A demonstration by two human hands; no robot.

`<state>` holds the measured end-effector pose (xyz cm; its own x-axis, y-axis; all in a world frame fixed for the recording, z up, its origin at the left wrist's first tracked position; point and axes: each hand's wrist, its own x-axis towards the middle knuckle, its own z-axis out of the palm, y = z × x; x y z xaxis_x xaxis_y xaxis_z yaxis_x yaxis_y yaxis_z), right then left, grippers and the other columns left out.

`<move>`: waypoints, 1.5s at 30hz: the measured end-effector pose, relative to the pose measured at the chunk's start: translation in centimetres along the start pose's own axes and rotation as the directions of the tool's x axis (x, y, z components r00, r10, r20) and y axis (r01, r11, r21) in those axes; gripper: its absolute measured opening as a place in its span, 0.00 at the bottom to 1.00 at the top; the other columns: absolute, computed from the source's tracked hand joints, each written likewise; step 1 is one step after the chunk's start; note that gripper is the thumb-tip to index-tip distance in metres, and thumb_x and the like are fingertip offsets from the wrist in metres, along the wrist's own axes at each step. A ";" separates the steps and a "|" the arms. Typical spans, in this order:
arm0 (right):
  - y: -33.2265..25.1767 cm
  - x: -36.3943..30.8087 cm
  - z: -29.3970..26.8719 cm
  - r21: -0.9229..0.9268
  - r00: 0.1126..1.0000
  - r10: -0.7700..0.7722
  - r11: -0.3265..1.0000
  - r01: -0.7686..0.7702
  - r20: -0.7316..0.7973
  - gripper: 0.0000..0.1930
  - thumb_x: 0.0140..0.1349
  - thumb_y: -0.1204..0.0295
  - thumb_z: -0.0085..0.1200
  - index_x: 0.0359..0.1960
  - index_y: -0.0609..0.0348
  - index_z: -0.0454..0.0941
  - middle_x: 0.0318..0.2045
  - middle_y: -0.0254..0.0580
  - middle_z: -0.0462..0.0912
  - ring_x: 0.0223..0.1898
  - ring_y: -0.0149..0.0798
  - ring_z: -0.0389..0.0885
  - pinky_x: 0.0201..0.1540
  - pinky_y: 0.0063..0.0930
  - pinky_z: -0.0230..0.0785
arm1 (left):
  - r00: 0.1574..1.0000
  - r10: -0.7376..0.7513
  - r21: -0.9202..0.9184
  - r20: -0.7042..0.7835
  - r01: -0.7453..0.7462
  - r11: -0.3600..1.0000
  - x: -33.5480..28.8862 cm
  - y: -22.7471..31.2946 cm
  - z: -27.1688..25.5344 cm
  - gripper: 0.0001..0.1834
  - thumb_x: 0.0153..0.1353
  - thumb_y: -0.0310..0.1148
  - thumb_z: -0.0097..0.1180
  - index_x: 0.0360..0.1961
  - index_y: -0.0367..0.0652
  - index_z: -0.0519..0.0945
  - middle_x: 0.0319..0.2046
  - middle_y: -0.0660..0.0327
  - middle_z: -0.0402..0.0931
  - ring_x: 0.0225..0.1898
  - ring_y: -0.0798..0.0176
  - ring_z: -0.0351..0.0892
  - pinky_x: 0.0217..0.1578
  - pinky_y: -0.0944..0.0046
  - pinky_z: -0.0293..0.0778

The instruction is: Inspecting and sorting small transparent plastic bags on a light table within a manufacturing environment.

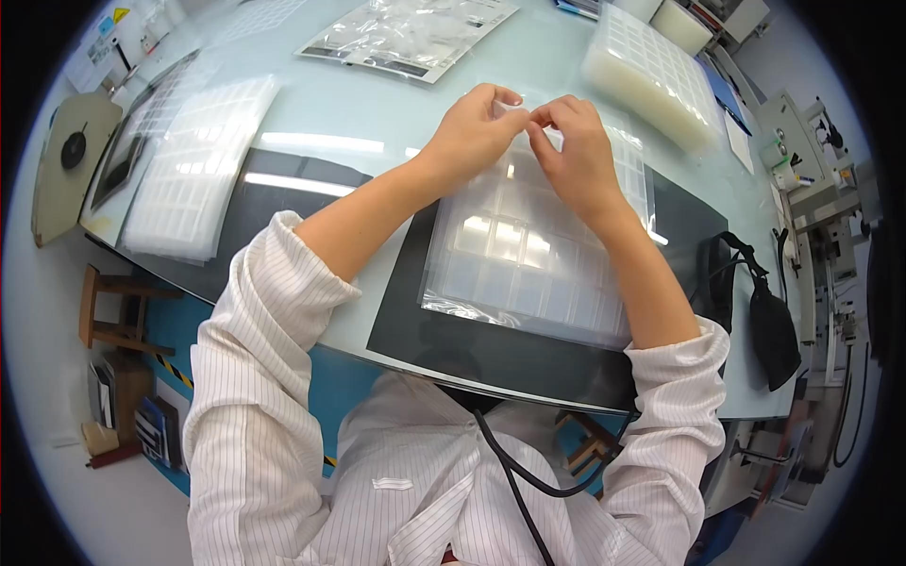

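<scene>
In front of me lies a clear plastic bag with shiny, wrinkled edges. Inside it, or under its film, sits a clear tray divided into rows of rectangular pockets. My left hand and my right hand meet at the far end of the bag. Each has thumb and forefinger pinched together, the fingertips almost touching. They appear to grip the bag's thin far edge, though the film between the fingers is hard to see.
A black mat lies under the bag. Stacked pocketed trays stand at the left and far right. A printed clear bag lies at the back. A black strapped pouch hangs near the right table edge; a wooden stool stands left.
</scene>
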<state>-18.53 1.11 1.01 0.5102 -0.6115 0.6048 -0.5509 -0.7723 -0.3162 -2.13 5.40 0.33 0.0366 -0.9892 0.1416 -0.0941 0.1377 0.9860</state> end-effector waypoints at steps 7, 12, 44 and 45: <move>2.2 -1.1 -1.8 0.140 0.984 0.180 0.974 -0.178 -0.006 0.05 0.61 0.75 0.56 0.35 0.63 0.83 0.33 0.42 0.81 0.37 0.39 0.77 0.42 0.29 0.69 | 0.994 -0.066 -0.075 0.092 0.073 0.995 -0.6 1.0 0.4 0.10 0.72 0.37 0.47 0.42 0.41 0.74 0.28 0.68 0.70 0.25 0.76 0.65 0.26 0.75 0.63; 1.7 -1.7 -0.9 -0.142 0.994 0.088 0.987 -0.079 0.059 0.04 0.58 0.76 0.58 0.32 0.62 0.82 0.36 0.41 0.80 0.42 0.45 0.75 0.46 0.35 0.70 | 0.989 -0.134 -0.119 0.056 0.140 0.983 -0.6 0.7 0.1 0.09 0.72 0.33 0.44 0.43 0.40 0.75 0.28 0.68 0.70 0.25 0.76 0.65 0.26 0.76 0.62; 3.9 -3.5 -3.1 -0.305 0.999 0.020 0.952 -0.008 0.035 0.04 0.59 0.76 0.54 0.31 0.61 0.82 0.34 0.39 0.80 0.42 0.45 0.76 0.46 0.36 0.71 | 0.974 -0.155 -0.115 0.167 0.175 0.978 0.7 1.9 3.7 0.12 0.72 0.38 0.48 0.38 0.40 0.74 0.27 0.67 0.73 0.24 0.75 0.67 0.23 0.75 0.63; 3.9 -3.5 -3.0 -0.306 0.999 0.023 0.952 -0.012 0.035 0.04 0.59 0.76 0.54 0.31 0.61 0.82 0.34 0.39 0.80 0.42 0.45 0.76 0.46 0.36 0.71 | 0.976 -0.170 -0.122 0.137 0.187 0.975 1.0 1.7 3.8 0.11 0.73 0.37 0.47 0.40 0.39 0.75 0.27 0.67 0.73 0.24 0.75 0.67 0.23 0.75 0.63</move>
<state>-24.44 0.74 -0.09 0.5199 -0.6349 0.5716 -0.7322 -0.6758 -0.0847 -6.08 4.46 1.83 -0.0843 -0.9956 -0.0415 0.0369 -0.0448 0.9983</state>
